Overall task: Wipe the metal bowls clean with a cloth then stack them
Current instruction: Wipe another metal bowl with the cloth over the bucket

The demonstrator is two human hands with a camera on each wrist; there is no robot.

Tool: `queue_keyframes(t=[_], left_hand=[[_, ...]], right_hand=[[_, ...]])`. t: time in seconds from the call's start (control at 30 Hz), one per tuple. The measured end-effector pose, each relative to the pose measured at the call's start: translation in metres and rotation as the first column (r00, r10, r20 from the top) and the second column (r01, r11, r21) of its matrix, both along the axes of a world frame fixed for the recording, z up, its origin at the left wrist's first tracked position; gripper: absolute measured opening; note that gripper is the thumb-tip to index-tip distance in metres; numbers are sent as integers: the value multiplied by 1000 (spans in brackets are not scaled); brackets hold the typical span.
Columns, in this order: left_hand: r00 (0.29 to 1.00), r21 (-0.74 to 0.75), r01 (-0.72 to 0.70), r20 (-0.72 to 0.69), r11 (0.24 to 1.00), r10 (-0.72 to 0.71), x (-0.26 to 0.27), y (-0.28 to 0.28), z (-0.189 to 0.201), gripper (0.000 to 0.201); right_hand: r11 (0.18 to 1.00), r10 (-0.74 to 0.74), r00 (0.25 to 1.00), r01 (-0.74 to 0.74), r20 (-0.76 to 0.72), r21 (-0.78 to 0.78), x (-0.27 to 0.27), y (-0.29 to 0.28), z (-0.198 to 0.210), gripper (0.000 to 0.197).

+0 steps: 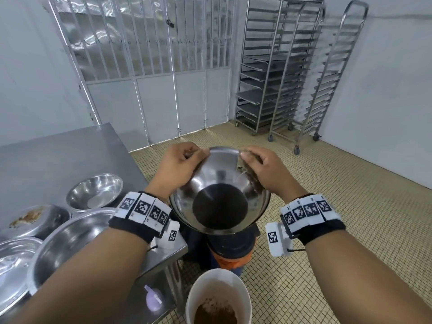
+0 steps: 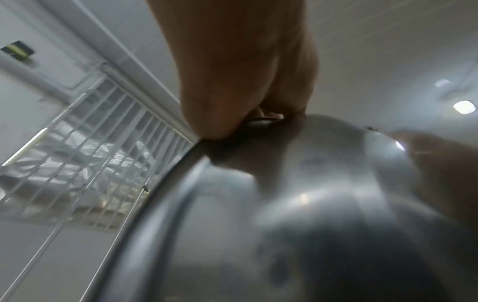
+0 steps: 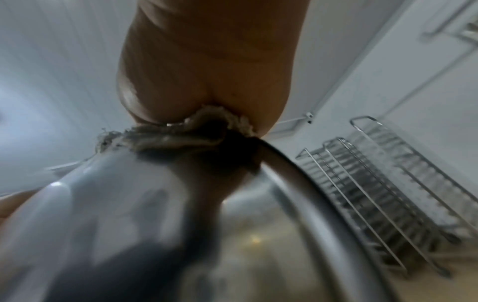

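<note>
I am looking down into a white-walled kitchen room with a yellow tiled floor point(image 1: 315, 206), a barred metal gate point(image 1: 145, 66) filling the upper middle of the frame and wheeled tray racks point(image 1: 292, 71) standing at the upper right. In the centre of the head view I am holding the metal bowl point(image 1: 219, 195) in the air, tilted with its opening toward me, above the floor and just right of the steel table point(image 1: 58, 155). My left hand point(image 1: 180, 167) is gripping the bowl's far-left rim, thumb inside and fingers curled behind. My right hand point(image 1: 264, 169) is pinching a dirty, frayed cloth point(image 1: 251, 176) over the far-right rim, the cloth lying against the inner wall. The right wrist view is showing the same cloth point(image 3: 181, 137) folded over the rim under my thumb. At the lower left of the frame, several other bowls point(image 1: 94, 190) are sitting on the table, one soiled with brown residue. A white bucket point(image 1: 218, 298) holding brown matter is standing at the bottom centre, directly below the held bowl.
</note>
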State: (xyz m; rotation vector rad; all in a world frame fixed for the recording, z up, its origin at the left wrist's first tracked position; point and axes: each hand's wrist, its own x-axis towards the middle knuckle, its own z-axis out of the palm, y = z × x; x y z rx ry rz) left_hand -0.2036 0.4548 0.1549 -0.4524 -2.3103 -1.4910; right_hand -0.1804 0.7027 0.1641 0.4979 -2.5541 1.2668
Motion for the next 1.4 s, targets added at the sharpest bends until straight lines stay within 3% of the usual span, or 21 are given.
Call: queue_keyframes(t=[0.07,0.1,0.23,0.27,0.33,0.4,0.47,0.53,0.63,0.7,0.77,0.83,0.93,1.0,1.07,1.13,1.2,1.27,1.4], left_hand=[[997,199,-74,53,977,64,0,-3,-2,30],[996,221,-86,55,972,76,2,-3,-4,32],[1000,-53,12,-27,999,-13,15,14,-6,27],[999,-61,24,-22,998,-26,16,17,-5,26],[1000,73,-11,8,997,10,9,13,-7,27],[994,301,-104,52,948,93,0,2,-13,30],[984,387,-175,104,905,146,-3,-5,-21,32],[990,268,-139,71,953,125,1,-2,-24,33],[999,36,-37,-1,999,37,12,11,-20,29],[999,93,-46,9,995,45,8,11,-18,30],[993,311,-114,73,943,96,3,4,-21,33],[984,380,-171,116,909,136,0,-3,-27,35],[995,90,-96,33,991,94,-2,-5,-27,29],[1000,-132,6,-24,991,-9,-2,0,-15,20],[993,-261,100,-39,960,-114,-2,8,-3,19],[994,-228,78,-52,971,-92,-4,11,4,21],[1000,-14,-5,-9,1000,5,-10,4,4,25],[997,190,-70,47,979,62,-12,-1,-1,30],[1000,-3,-17,-14,1000,17,0,15,-7,30]], right_hand=[[993,-51,999,51,4,-107,-3,9,-10,24],[992,-60,998,61,6,-113,-3,11,-12,25],[997,21,1000,-23,22,73,-1,-6,6,17],[993,40,999,-41,11,115,-1,-9,10,15],[998,15,1000,-15,-4,67,-4,-6,9,15],[995,-37,999,38,17,-92,-7,7,-1,20],[983,-75,997,77,16,-165,-8,15,-12,25],[986,-82,997,82,2,-142,-7,11,-12,25],[999,-27,999,27,31,23,-9,-2,-2,14],[999,-27,1000,27,9,45,-10,-1,-2,17],[993,-69,997,70,14,-93,-10,9,-6,21],[979,-81,997,83,20,-188,-8,16,-11,25],[985,-84,996,77,-34,-156,-10,17,-10,25],[999,-26,999,25,-19,-45,-10,9,-1,21],[996,14,1000,-13,-11,90,-9,0,3,20],[999,-3,1000,4,-13,54,-8,-1,-1,20],[993,-52,999,52,10,-103,-8,8,-11,23],[980,-88,996,91,21,-179,-9,17,-20,27],[994,-62,998,62,0,-93,-13,9,-9,22]])
